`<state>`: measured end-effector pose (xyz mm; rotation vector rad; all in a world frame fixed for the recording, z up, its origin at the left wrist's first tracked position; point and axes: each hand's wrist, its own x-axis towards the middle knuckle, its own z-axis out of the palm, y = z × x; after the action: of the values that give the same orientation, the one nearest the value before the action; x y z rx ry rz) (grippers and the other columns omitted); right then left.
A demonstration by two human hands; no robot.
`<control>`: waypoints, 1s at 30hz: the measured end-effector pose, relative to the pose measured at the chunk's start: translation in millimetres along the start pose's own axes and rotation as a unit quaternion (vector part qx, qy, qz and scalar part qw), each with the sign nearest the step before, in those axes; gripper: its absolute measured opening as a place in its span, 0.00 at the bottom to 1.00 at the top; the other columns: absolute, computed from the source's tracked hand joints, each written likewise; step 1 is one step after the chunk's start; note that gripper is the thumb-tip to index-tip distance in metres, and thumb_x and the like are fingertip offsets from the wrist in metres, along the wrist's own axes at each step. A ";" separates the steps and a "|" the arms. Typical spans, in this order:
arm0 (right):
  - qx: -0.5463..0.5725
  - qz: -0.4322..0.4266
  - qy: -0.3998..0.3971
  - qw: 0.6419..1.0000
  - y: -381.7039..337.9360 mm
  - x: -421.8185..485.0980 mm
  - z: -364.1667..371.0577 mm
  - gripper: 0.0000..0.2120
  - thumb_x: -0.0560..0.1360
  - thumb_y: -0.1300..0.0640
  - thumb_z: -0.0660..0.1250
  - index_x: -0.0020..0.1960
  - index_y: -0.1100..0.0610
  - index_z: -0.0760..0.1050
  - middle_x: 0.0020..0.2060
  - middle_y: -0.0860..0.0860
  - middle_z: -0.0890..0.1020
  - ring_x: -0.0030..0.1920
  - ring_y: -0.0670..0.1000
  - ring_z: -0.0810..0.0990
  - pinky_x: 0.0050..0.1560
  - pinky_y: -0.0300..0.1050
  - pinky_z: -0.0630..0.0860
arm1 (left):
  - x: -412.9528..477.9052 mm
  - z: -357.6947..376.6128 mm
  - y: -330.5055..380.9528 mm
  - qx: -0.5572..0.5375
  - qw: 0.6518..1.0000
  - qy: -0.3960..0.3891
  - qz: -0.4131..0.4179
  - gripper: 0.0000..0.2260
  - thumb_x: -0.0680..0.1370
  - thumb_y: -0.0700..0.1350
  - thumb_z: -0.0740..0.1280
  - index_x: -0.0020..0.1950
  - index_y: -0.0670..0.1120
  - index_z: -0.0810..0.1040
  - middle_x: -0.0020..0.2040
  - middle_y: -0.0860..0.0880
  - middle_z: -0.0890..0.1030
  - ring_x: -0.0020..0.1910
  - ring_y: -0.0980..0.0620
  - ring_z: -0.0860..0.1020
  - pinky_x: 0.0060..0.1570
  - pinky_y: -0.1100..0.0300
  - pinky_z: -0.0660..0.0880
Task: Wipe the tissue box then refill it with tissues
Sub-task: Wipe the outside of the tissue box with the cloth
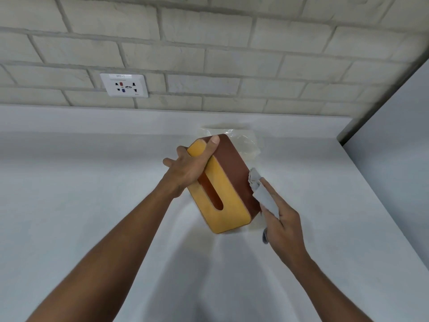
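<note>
The tissue box [226,198] has a yellow wooden lid with a long slot and brown sides. It is tilted on its side over the white counter [92,182]. My left hand [188,169] grips its far end, thumb over the top edge. My right hand [282,219] presses a grey cloth [263,194] against the brown side of the box. A clear plastic pack of tissues [246,142] lies on the counter just behind the box, partly hidden by it.
A brick wall runs along the back with a white power socket [124,85] at the left. A grey panel [394,147] stands at the right end of the counter.
</note>
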<state>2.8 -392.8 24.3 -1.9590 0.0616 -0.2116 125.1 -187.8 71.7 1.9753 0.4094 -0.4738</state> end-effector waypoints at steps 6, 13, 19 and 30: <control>-0.144 -0.148 -0.041 0.978 16.4 7.6 -2.3 0.28 0.75 0.59 0.60 0.73 0.44 0.66 0.72 0.38 0.66 0.71 0.45 0.67 0.67 0.43 0.70 | 9.9 -3.1 -17.4 0.136 0.990 0.036 0.016 0.53 0.68 0.84 0.47 0.80 0.48 0.63 0.75 0.40 0.62 0.69 0.35 0.72 0.67 0.38 0.74; 0.058 0.087 0.007 0.994 31.5 37.6 -0.3 0.16 0.80 0.51 0.63 0.67 0.38 0.72 0.61 0.38 0.79 0.60 0.39 0.76 0.58 0.41 0.77 | -2.7 3.5 -56.6 0.185 0.976 0.067 0.088 0.30 0.80 0.69 0.58 0.63 0.43 0.77 0.47 0.46 0.84 0.41 0.46 0.85 0.53 0.45 0.83; -0.016 0.072 0.023 0.997 38.0 65.2 -4.2 0.16 0.81 0.54 0.60 0.66 0.39 0.73 0.58 0.39 0.80 0.58 0.37 0.76 0.55 0.34 0.73 | -23.4 -0.1 -81.1 0.335 0.935 0.045 0.104 0.31 0.76 0.75 0.58 0.52 0.46 0.74 0.42 0.49 0.83 0.42 0.48 0.83 0.48 0.49 0.82; -0.079 0.029 0.017 0.996 33.2 90.9 -9.0 0.13 0.82 0.54 0.59 0.65 0.45 0.74 0.53 0.40 0.80 0.52 0.38 0.77 0.45 0.29 0.72 | -38.4 -17.9 -47.1 0.492 0.856 0.052 0.148 0.45 0.68 0.81 0.60 0.75 0.53 0.68 0.68 0.48 0.76 0.64 0.44 0.79 0.54 0.50 0.75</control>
<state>92.4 -426.8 8.0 -2.1085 0.1629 -0.2076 72.1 -154.7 61.8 3.0041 -0.1406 -0.4072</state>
